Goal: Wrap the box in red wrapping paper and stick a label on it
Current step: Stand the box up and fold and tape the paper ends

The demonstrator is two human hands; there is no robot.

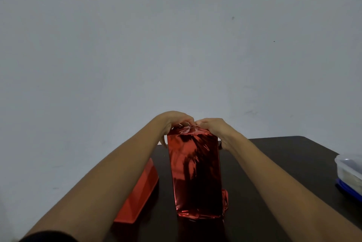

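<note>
Box (195, 173) is stood on end on the desk (274, 155), sheathed in red wrapping paper (186, 130). Left hand (174, 122) and right hand (215, 130) are met over the top of the box, with fingers curled onto the gathered paper and thumbs down either side. A folded red sheet (139, 192) is noted left of the box. Risk: the paper looks springy, so untaped folds may pop open on release. Off-centre pressure may tip the box.

Dim, flat light is cast. Streaky glare is caught on the red wrapping paper (194, 173) below the left hand (176, 122) and right hand (215, 130).
</note>
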